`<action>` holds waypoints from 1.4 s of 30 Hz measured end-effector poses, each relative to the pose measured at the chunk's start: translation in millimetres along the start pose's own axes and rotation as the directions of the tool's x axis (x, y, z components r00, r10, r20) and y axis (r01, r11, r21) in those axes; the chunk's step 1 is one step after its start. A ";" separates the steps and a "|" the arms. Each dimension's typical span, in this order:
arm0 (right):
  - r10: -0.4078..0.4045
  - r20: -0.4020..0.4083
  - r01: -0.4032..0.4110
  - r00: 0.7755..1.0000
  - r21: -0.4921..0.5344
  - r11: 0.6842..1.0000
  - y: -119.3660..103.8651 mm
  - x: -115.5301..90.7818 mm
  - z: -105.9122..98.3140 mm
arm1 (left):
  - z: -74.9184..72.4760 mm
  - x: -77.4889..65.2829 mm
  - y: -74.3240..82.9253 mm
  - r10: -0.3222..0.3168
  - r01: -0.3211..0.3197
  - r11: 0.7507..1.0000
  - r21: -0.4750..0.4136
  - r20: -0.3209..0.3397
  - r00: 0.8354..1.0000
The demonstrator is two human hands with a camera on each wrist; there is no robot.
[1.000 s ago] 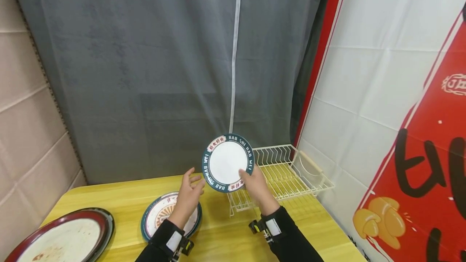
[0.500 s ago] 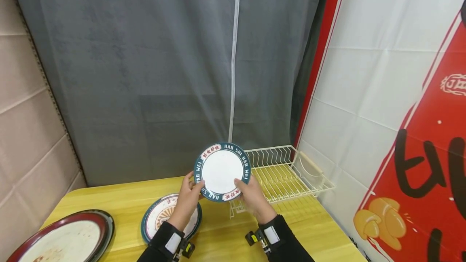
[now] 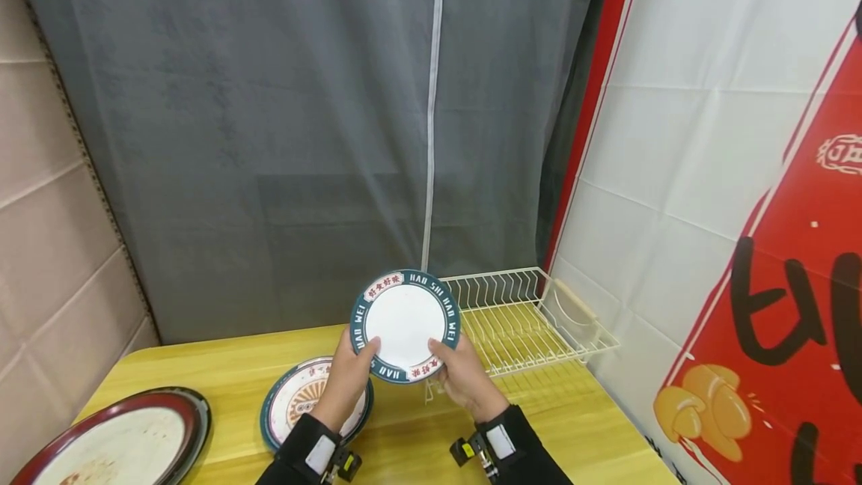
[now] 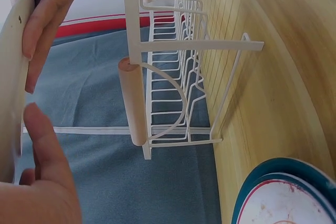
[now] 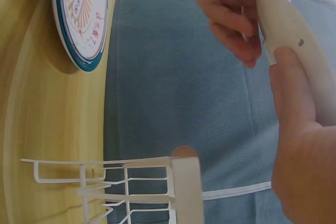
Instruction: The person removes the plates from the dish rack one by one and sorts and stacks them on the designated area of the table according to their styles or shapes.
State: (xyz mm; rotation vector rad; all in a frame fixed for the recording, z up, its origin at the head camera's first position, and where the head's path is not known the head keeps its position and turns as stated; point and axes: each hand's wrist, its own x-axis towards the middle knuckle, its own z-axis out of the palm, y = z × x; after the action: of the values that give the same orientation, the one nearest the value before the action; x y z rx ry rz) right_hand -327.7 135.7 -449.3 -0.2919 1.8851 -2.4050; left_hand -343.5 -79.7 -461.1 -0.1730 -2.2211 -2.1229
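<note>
A round plate [image 3: 405,322] with a white centre and a teal lettered rim is held up in front of the rack, tilted so its face shows in the head view. My left hand [image 3: 344,380] grips its lower left edge, thumb on the face. At the lower right edge my right hand [image 3: 466,378] pinches the rim the same way. Both wrist views show the fingers lying along the plate's pale back [image 5: 307,40]. Below my left forearm, on the table, lies a stack of patterned plates [image 3: 288,403], partly covered by that arm.
A white wire dish rack [image 3: 539,335] with wooden handles stands at the back right of the yellow table [image 3: 229,354]. Large dark-red-rimmed trays [image 3: 114,444] lie at the front left. A grey curtain [image 3: 337,133] hangs behind, and a printed cloth wall [image 3: 606,245] rises on the right.
The plate has come down and slightly left. My left hand, loose beside it a second ago, now grips its left edge, while my right hand keeps its hold.
</note>
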 end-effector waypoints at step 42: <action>-0.030 -0.017 0.030 0.999 0.045 0.999 1.7 1.6 -23.3 | -29.2 -9.6 -19.7 -0.034 0.032 0.999 -0.027 -0.054 0.998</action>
State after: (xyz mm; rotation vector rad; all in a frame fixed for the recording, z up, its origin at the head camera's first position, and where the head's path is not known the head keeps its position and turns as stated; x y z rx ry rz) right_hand -333.9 157.2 -456.1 -0.3007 1.8431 -2.4731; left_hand -337.3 -110.1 -480.4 -0.0799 -2.1819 -2.1473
